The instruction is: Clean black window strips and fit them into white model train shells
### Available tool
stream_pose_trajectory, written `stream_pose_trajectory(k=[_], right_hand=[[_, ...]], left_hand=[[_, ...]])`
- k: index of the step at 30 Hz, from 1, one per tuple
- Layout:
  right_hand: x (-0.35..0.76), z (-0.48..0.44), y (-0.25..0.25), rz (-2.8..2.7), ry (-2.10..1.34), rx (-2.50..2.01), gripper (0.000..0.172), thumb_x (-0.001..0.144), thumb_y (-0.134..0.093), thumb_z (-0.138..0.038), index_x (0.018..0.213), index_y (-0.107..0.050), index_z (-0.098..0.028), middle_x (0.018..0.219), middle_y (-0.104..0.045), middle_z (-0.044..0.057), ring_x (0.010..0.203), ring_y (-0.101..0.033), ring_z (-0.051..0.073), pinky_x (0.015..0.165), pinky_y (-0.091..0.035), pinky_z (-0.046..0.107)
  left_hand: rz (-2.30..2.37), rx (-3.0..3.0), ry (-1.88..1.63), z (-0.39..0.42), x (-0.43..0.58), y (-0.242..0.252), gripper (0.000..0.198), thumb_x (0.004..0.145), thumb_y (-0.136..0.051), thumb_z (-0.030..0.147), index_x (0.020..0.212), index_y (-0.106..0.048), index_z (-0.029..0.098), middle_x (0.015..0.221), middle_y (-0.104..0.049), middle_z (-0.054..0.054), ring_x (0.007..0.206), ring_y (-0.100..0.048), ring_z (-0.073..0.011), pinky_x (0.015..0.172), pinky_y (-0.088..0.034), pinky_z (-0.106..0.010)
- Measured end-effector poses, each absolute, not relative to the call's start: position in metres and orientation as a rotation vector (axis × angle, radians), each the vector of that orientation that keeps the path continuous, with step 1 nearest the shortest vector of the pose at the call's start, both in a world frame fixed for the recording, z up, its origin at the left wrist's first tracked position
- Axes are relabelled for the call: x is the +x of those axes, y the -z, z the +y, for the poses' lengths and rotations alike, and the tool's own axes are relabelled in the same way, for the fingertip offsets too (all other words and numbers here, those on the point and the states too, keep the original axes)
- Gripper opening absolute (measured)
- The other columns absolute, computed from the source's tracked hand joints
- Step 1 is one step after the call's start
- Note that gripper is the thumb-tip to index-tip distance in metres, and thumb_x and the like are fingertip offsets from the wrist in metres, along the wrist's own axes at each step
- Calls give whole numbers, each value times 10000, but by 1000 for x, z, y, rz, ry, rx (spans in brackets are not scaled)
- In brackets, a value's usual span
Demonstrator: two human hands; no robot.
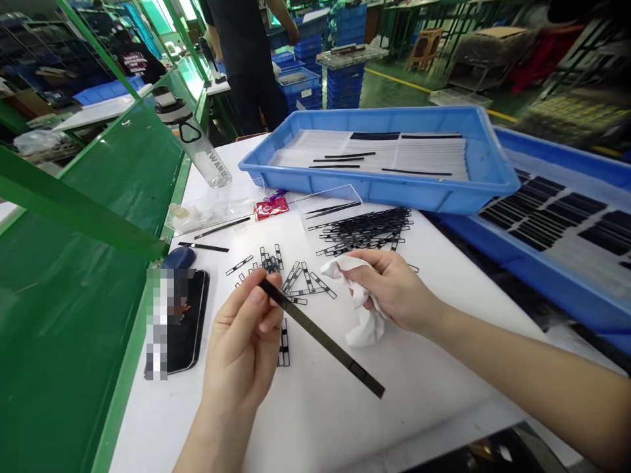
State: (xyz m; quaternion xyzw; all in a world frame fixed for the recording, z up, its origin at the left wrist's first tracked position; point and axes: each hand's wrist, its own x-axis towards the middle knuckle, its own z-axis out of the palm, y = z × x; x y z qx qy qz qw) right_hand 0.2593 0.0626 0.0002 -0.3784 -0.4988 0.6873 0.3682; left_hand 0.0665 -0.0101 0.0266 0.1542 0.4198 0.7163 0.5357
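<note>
Left grip (241, 335) pinches black strip (320, 338); right grip (389, 289) clutches cloth (363, 328) below blue tray's rim (374, 194).

You had a white desk (419, 394) carrying scattered black slotted strips (362, 230), a blue plastic tray (374, 190) and a phone (190, 328).

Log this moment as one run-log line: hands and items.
left hand: pinching black strip | right hand: holding white cloth | nearby: black frame pieces, blue tray
</note>
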Motion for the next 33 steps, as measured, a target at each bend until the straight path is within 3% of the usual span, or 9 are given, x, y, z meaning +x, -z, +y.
stream_pose_trajectory(k=[4, 9, 15, 20, 25, 27, 30, 33], right_hand=[[258, 64, 0, -1323, -1786, -959, 186, 898, -704, -321, 804, -711, -161, 616, -586, -45, 473, -489, 51, 426, -390, 142], [254, 63, -1, -1334, -1831, -895, 465, 982, -557, -451, 609, -561, -172, 500, -522, -34, 415, -479, 71, 399, -355, 177], [248, 63, 2, -1332, -1898, -787, 514, 1016, -499, -488, 610, -528, -174, 510, -523, -24, 411, -473, 77, 393, -351, 187], [246, 71, 2, -1298, -1889, -811, 476, 1034, -490, -408, 609, -426, -203, 488, -414, -61, 414, -461, 84, 399, -344, 187], [247, 76, -6, -1286, -1879, -771, 431, 1008, -495, -300, 597, -406, -206, 493, -363, -72, 443, -389, 83, 436, -337, 201], [250, 76, -11, -1286, -1837, -770, 437, 973, -510, -248, 567, -353, -205, 497, -330, -70, 472, -352, 78, 448, -290, 208], [257, 76, -18, -1317, -1801, -777, 421, 916, -529, -210, 548, -322, -201, 505, -295, -64, 504, -314, 80, 449, -223, 229], [265, 78, -17, -1366, -1799, -781, 415, 872, -599, -260, 552, -340, -205, 482, -267, -62, 488, -321, 96, 440, -223, 245]], left_hand=[[1063, 347, -1704, -9, 65, -24, 423, 463, -1052, 205, 838, -859, 183, 823, -799, -62, 530, -570, -21, 452, -477, -24], [1153, 348, -1704, -6, 64, -23, 493, 453, -1055, 217, 901, -852, 175, 861, -795, -68, 557, -580, -33, 463, -491, -35], [1332, 395, -1844, -3, 58, -27, 559, 357, -1068, 273, 870, -845, 263, 802, -799, -2, 548, -612, -48, 455, -502, -30], [1427, 553, -1846, 20, 54, -52, 364, 601, -992, 268, 931, -844, 231, 924, -811, -34, 628, -657, -76, 524, -556, -54], [1402, 955, -1750, 97, 90, -106, 160, 768, -866, 191, 921, -821, 200, 949, -782, -16, 791, -709, -95, 637, -574, -54], [1373, 1062, -1668, 145, 116, -119, 60, 854, -795, 165, 914, -790, 168, 947, -770, -28, 829, -721, -115, 689, -606, -125], [1382, 1222, -1459, 219, 160, -117, 125, 956, -718, 185, 1061, -713, 118, 1051, -739, -63, 913, -729, -183, 770, -641, -329], [1448, 1355, -1228, 283, 200, -98, 179, 977, -705, 253, 1098, -692, 123, 1085, -719, -71, 929, -718, -197, 798, -630, -367]])
